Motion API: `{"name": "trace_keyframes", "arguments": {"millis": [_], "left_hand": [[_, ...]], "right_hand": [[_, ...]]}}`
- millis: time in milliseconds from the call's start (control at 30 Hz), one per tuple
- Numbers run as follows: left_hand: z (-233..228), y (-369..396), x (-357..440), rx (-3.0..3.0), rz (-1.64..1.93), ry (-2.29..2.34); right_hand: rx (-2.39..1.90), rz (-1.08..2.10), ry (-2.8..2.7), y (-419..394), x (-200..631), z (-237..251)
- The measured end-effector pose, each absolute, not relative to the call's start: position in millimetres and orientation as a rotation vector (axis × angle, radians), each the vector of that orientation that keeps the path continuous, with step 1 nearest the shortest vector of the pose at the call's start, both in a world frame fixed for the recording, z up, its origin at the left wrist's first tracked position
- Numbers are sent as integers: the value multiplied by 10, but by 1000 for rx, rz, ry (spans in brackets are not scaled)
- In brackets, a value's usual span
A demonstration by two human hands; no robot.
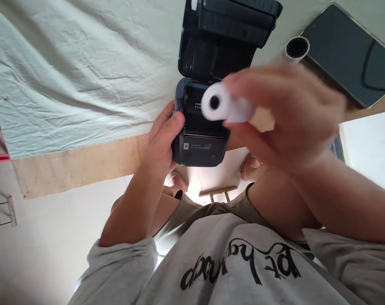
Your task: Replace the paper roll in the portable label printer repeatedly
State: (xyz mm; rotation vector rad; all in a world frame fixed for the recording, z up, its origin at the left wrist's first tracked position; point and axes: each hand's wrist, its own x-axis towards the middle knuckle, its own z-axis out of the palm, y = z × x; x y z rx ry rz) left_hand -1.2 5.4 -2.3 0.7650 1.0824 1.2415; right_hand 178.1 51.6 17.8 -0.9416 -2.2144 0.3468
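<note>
Right hand (287,118) pinches white paper roll (222,103), dark core showing.

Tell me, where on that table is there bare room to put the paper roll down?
The widest free patch is the wrinkled cloth left of the open printer, above the bare wooden edge. Right of the printer it is crowded: the right hand with the paper roll, a tube and a tablet.

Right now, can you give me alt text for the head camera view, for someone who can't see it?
A right hand holds a white paper roll above the open compartment of a small dark printer, which the left hand grips by its side. The printer's lid is flipped up. It sits on a table with a pale cloth, near a tablet.
</note>
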Motion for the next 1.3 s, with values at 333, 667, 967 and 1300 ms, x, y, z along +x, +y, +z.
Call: {"name": "trace_keyframes", "arguments": {"millis": [333,667,967,1300], "left_hand": [[-43,50,-3,775,1260,1033],[-70,19,-72,870,1256,957],[-309,70,-167,1033,1248,979],[-230,45,-161,1024,1221,923]], "right_hand": [[-933,161,-2236,514,1613,129],[-530,227,-2337,413,1656,88],[-905,472,-2032,577,1784,122],[-914,933,-2068,526,1705,46]]}}
